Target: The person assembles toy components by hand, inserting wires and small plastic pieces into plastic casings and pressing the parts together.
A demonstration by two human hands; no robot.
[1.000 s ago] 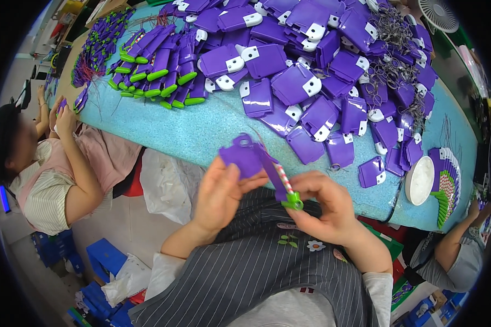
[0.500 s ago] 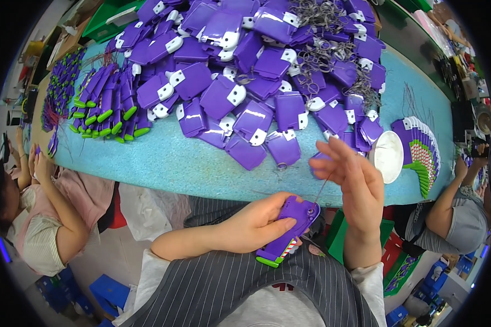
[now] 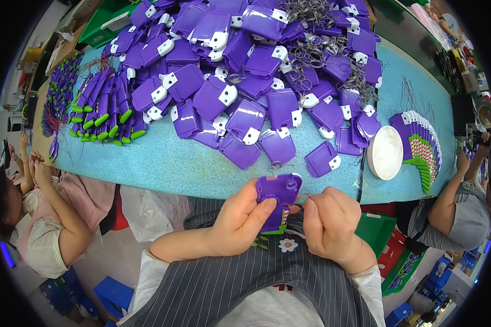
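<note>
My left hand grips a purple plastic card holder with a green and patterned lower end, held just below the table's near edge. My right hand is right beside it, fingers pinched on a thin wire loop at the holder's upper right corner. A big heap of purple card holders with white clips covers the blue table ahead. Tangled grey wire loops lie on the heap's far right side.
A fanned row of finished holders with green ends lies at the left, another stack at the right beside a round white lid. One person sits to my left, another person to my right. Green crates stand under the table.
My right hand came down from the table edge with a wire loop and met the holder. My left hand turned the holder upright and raised it slightly.
</note>
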